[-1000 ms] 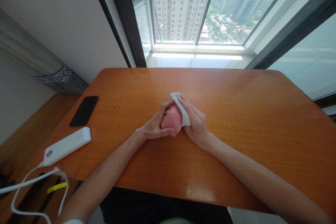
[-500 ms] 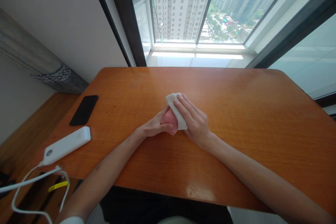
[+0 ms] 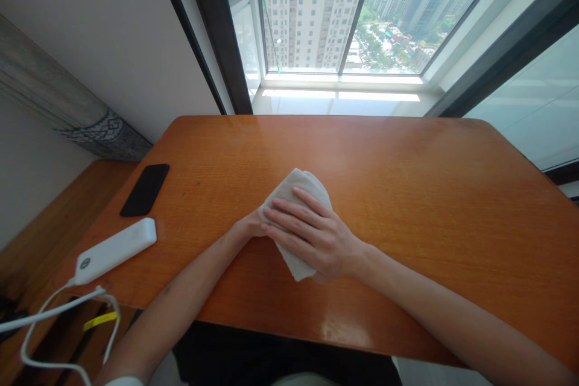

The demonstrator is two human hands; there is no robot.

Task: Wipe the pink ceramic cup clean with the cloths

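Note:
A white cloth (image 3: pixel 296 188) lies spread over the middle of the orange wooden table (image 3: pixel 407 193), and my right hand (image 3: pixel 312 234) rests on top of it, fingers stretched to the left and pressing it down. The pink object from before is hidden under the cloth. My left hand (image 3: pixel 248 228) sits at the cloth's left edge, mostly covered by my right fingers and the cloth, so its fingers do not show.
A black phone (image 3: pixel 145 189) lies at the table's left edge. Nearer to me, a white power bank (image 3: pixel 114 251) rests with a white cable (image 3: pixel 54 313) running off the corner. A wooden bench stands to the left, a large window beyond the table.
My right hand has swung the cloth over the pink object, covering it fully. The hand now lies flat across the top, over my left hand's fingers.

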